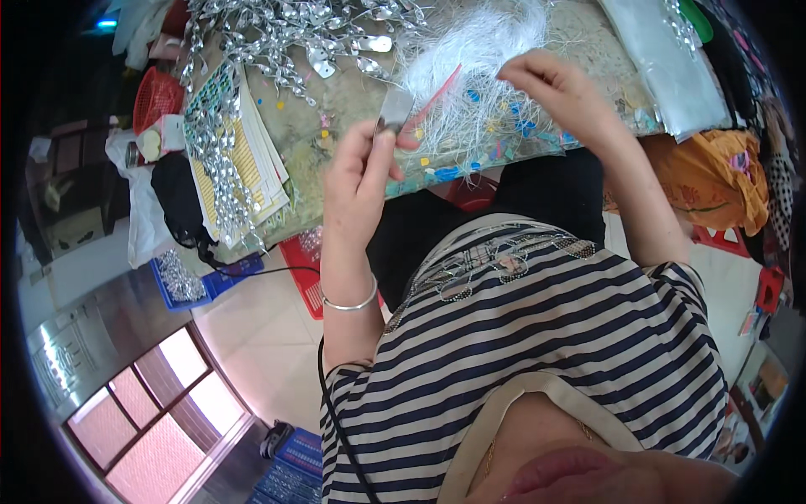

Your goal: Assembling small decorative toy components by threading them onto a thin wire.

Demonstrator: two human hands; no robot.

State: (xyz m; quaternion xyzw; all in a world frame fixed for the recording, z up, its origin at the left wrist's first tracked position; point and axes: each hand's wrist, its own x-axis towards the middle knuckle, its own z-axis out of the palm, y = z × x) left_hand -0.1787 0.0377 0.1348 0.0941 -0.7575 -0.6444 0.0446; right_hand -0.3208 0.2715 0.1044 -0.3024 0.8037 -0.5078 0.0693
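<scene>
My left hand [363, 172] is raised over the table edge, pinching a small flat silver metal piece [393, 109] between thumb and fingers. A thin red strand or stick [438, 94] runs from that piece up to the right. My right hand [561, 94] hovers over a tangle of white threads [483, 50], fingers pinched together on what looks like fine thread. Both hands work above a worn tabletop [336, 109] littered with small coloured scraps.
A heap of shiny silver pieces [277, 34] covers the table's far left, beside stacked cards strung with them [222, 151]. A clear plastic bag [667, 67] and orange cloth [714, 172] lie right. Red basket [155, 97], blue tray [189, 281] and black bag [178, 197] stand left.
</scene>
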